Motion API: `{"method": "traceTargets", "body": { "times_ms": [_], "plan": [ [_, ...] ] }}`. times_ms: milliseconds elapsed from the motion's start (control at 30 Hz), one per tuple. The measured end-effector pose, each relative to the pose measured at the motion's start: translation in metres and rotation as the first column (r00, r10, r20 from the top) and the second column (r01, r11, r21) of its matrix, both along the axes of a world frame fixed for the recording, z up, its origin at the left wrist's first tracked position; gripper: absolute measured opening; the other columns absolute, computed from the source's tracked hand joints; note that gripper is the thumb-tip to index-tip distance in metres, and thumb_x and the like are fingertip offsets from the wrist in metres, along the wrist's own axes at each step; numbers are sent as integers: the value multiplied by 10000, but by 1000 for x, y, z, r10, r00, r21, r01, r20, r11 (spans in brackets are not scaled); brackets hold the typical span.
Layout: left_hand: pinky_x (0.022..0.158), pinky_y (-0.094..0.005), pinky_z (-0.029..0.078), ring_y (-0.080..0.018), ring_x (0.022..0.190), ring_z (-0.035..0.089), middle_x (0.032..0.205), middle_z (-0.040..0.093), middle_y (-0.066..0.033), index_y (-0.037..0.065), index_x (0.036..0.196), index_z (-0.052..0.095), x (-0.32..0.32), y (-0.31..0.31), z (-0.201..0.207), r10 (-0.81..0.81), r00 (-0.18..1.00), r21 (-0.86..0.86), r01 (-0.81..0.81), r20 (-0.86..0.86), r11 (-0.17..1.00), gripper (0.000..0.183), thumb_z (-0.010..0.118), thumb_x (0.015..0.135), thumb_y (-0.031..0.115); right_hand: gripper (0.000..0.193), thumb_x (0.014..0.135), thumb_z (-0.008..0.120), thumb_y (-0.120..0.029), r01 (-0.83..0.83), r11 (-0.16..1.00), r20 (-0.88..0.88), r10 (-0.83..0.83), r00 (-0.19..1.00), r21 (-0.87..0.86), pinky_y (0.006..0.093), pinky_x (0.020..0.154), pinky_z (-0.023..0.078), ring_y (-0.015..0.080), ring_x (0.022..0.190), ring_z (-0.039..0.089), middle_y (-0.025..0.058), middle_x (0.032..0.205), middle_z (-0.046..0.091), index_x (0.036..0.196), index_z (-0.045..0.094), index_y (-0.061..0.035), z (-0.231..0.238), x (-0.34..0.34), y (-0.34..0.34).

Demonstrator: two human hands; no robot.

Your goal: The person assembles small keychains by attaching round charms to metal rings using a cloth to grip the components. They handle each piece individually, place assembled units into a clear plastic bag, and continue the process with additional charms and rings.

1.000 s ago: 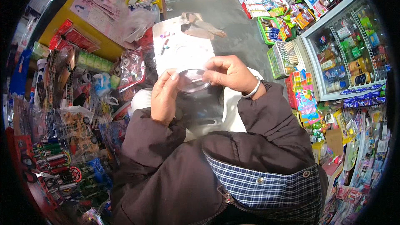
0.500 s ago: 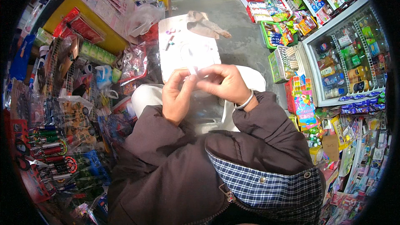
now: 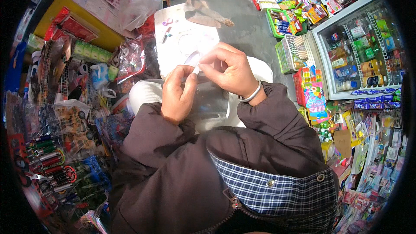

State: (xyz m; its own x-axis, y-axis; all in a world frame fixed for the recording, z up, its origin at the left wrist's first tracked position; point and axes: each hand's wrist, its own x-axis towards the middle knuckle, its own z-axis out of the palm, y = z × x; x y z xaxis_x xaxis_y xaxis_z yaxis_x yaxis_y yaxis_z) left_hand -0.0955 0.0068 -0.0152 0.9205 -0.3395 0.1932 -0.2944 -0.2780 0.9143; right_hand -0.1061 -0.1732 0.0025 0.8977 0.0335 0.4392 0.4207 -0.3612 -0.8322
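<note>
Over the near edge of a white board (image 3: pixel 162 58), my left hand (image 3: pixel 177 95) pinches a small, thin whitish strip (image 3: pixel 196 68) between thumb and forefinger. The strip points up and away from me; glare blurs its outline. My right hand (image 3: pixel 236 73), with a pale band at the wrist, has thumb and forefinger curled together at the strip's upper part. On the board lie small purple round pieces (image 3: pixel 167 22) and a short dark, blue and red piece (image 3: pixel 167 35). A faint round outline (image 3: pixel 188 43) shows in the bright area just beyond my fingers.
Crumpled brownish material (image 3: pixel 203 14) overhangs the board's far right corner. Packed goods and a wire rack (image 3: pixel 44 80) crowd the left. To the right stand a green basket (image 3: pixel 279 22), a white basket of sticks (image 3: pixel 292 52) and a glass-fronted drinks cooler (image 3: pixel 329 91).
My right hand has risen slightly, and its fingers have shifted up along the strip. More of the strip shows above my left fingertips. The whole view has shifted a little.
</note>
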Motion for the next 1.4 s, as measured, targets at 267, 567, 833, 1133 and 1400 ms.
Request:
{"method": "traceTargets", "body": {
  "times_ms": [267, 567, 833, 1133, 1400],
  "plan": [
    [756, -318, 452, -223, 806, 581, 855, 616, -142, -45, 963, 568, 2, 1, 3, -38, 995, -68, 31, -96, 997, 153, 545, 876, 78, 110, 762, 719, -106, -11, 976, -194, 54, 980, 216, 239, 572, 444, 88, 642, 552, 21, 769, 618, 829, 668, -36, -8, 1, 0],
    [775, -359, 431, -289, 840, 558, 849, 592, -137, -16, 927, 594, 7, 10, 4, 68, 968, 107, -97, 242, 990, 145, 602, 801, 55, 54, 821, 643, -30, -74, 990, 106, 62, 992, 121, 199, 611, 393, 63, 665, 485, 9, 785, 554, 828, 594, -8, 2, -7, -1],
    [770, -318, 436, -213, 860, 574, 890, 616, -94, 9, 995, 635, 93, 59, -49, 259, 951, 0, -262, 168, 965, 143, 620, 882, 96, 263, 856, 654, -100, 195, 730, -261, -23, 965, 655, 165, 584, 424, 39, 667, 549, 9, 836, 631, 1089, 571, -13, -38, 42, -48],
    [954, -478, 350, -270, 998, 569, 963, 609, -72, 126, 955, 682, 169, 39, -91, 32, 865, 387, -257, 501, 885, 145, 682, 811, 138, 876, 654, 814, -177, 133, 982, -156, -153, 976, -131, 351, 822, 488, 242, 935, 602, 124, 1098, 606, 1406, 368, -120, -108, 125, -49],
    [1031, -574, 271, -249, 1105, 529, 1044, 598, -39, 151, 997, 689, 197, -5, -107, -141, 851, 565, -204, 507, 799, 203, 659, 796, 135, 891, 644, 793, -279, 162, 848, -191, -292, 937, -504, 422, 943, 448, 345, 1126, 531, 131, 1198, 583, 1410, 357, -146, -129, 137, -43]
  ]
}}
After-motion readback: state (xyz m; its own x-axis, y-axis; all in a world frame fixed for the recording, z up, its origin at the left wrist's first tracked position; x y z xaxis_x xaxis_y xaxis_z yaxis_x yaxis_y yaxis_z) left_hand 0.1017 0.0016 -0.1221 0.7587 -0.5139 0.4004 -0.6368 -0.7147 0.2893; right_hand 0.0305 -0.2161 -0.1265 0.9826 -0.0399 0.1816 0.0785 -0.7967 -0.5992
